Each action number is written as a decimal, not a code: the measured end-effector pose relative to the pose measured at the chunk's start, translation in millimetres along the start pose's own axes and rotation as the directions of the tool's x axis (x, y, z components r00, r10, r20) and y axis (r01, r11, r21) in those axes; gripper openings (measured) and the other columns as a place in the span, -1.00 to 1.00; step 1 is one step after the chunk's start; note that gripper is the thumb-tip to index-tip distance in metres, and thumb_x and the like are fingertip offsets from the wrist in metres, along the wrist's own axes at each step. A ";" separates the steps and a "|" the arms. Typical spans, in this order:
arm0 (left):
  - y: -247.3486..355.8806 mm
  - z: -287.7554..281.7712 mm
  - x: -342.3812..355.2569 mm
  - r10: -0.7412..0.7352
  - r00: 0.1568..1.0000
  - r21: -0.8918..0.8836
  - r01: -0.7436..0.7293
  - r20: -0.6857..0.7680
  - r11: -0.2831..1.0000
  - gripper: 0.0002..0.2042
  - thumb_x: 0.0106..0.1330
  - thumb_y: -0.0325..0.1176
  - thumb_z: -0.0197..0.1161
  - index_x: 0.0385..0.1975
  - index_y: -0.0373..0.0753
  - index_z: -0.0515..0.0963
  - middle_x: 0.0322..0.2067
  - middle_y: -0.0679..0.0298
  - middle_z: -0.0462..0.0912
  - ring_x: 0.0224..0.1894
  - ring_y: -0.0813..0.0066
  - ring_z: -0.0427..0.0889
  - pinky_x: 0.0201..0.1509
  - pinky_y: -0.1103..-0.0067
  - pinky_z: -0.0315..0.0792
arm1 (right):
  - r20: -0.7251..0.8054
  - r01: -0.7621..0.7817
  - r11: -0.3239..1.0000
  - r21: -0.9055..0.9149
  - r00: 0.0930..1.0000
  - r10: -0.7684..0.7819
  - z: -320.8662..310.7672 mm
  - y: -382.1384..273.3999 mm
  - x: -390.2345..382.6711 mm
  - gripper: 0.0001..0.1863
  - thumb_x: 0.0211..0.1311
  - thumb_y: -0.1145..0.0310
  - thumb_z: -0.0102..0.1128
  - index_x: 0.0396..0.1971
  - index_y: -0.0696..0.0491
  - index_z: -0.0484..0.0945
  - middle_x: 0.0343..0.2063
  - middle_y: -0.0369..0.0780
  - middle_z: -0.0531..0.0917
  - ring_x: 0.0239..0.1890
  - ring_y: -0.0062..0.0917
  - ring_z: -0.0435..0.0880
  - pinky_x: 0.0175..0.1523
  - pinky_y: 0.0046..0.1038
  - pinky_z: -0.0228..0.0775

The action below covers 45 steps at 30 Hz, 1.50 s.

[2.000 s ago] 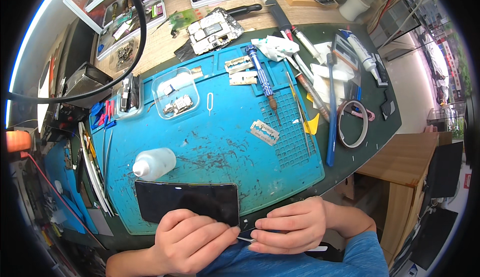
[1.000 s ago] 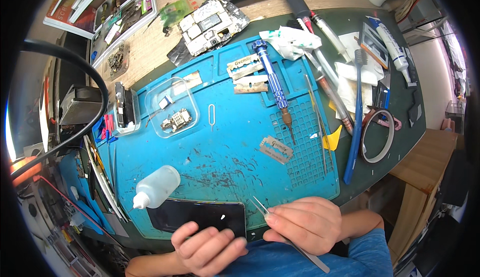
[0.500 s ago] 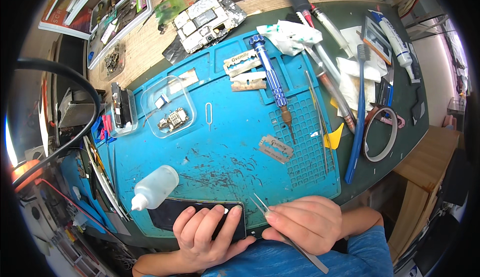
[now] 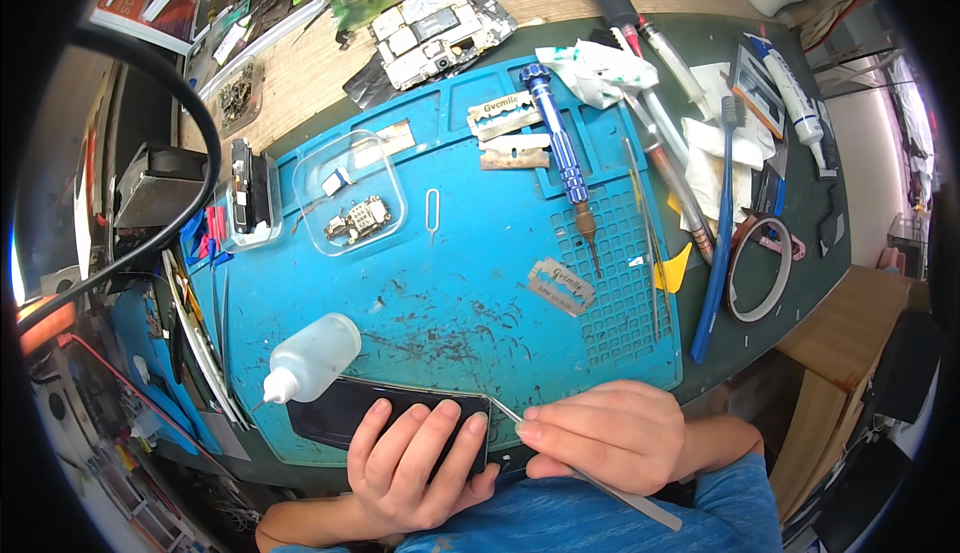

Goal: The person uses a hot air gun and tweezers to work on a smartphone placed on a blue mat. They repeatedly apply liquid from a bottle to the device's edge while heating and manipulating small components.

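My left hand [image 4: 415, 463] wraps around a dark smartphone [image 4: 335, 413] at the near edge of the blue work mat [image 4: 450, 338]; its fingers lie across the screen. In my right hand [image 4: 605, 438] is a pair of metal tweezers [image 4: 630, 499], pinched between thumb and fingers. Their tips meet or nearly meet the phone's right-hand edge; exact contact is too small to tell. Just beyond the phone's left part lies a translucent squeeze bottle [image 4: 318, 355] with a white nozzle. Fingers hide part of the phone.
Farther off on the mat are a clear plastic box [image 4: 392, 228] with small circuit parts, a SIM pin [image 4: 432, 215], razor blades [image 4: 560, 286] and a blue screwdriver [image 4: 560, 148]. To the right lie a blue brush [image 4: 718, 243] and a tape roll [image 4: 757, 298]. A black cable [image 4: 212, 153] arches at left.
The tweezer tips have moved left to the phone's edge and drawn closer together. My left hand keeps its hold on the phone. The whole view has shifted slightly.
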<state>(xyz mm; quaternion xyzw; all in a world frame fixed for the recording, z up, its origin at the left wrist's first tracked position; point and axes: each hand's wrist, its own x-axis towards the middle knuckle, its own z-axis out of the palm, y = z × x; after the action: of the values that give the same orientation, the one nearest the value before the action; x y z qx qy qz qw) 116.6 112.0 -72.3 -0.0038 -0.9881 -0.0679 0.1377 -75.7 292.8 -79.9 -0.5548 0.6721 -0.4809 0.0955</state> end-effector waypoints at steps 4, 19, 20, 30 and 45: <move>-0.8 1.2 0.2 0.019 1.000 -0.003 -0.019 -0.009 1.000 -0.54 0.44 0.07 0.28 0.00 -0.20 0.80 0.12 0.06 0.71 0.11 0.11 0.65 0.36 0.05 0.52 | 0.044 0.003 1.000 0.009 0.999 -0.003 -3.0 0.2 1.8 -0.59 0.22 0.27 0.64 0.00 0.15 0.81 -0.12 -0.16 0.85 -0.19 -0.44 0.89 -0.22 -0.52 0.70; 0.5 1.9 1.2 -0.005 1.000 -0.011 0.005 -0.014 1.000 -0.55 0.47 0.06 0.27 0.05 -0.17 0.80 0.13 0.11 0.72 0.11 0.15 0.65 0.36 0.08 0.53 | 0.065 -0.015 1.000 -0.014 0.998 0.016 -3.6 -2.7 4.2 -0.61 0.20 0.29 0.63 -0.01 0.13 0.83 -0.12 -0.21 0.85 -0.18 -0.48 0.88 -0.18 -0.51 0.70; 0.5 2.1 1.1 -0.006 1.000 -0.012 0.006 -0.015 1.000 -0.55 0.47 0.06 0.27 0.05 -0.16 0.80 0.13 0.11 0.72 0.12 0.15 0.65 0.35 0.08 0.53 | 0.063 -0.016 1.000 -0.014 0.998 0.017 -3.4 -2.8 4.3 -0.61 0.20 0.29 0.63 -0.01 0.13 0.83 -0.12 -0.21 0.85 -0.18 -0.48 0.88 -0.19 -0.51 0.70; -0.1 2.5 -0.3 -0.008 1.000 -0.016 0.007 -0.015 1.000 -0.55 0.47 0.07 0.27 0.07 -0.16 0.79 0.14 0.11 0.72 0.12 0.15 0.65 0.35 0.07 0.53 | 0.059 -0.013 1.000 -0.017 0.998 0.014 -2.3 -2.5 4.3 -0.62 0.20 0.28 0.63 -0.02 0.13 0.83 -0.12 -0.21 0.85 -0.19 -0.48 0.88 -0.19 -0.51 0.70; -13.5 -9.9 -11.1 -0.143 0.959 -0.315 0.060 -0.245 0.947 -0.54 0.31 -0.03 0.57 0.04 -0.19 0.67 -0.04 0.17 0.71 -0.07 0.21 0.67 0.18 0.18 0.57 | -0.003 -0.001 0.999 -0.048 1.000 0.001 -3.9 -4.9 2.1 -0.62 0.22 0.32 0.64 -0.01 0.15 0.81 -0.19 -0.14 0.87 -0.22 -0.38 0.89 -0.23 -0.46 0.69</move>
<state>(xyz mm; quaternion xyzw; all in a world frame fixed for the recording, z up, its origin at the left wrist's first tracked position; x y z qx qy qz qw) 129.7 97.5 -67.7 0.0355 -0.9373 -0.2263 0.2626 -75.9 293.5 -73.3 -0.5559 0.6839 -0.4653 0.0816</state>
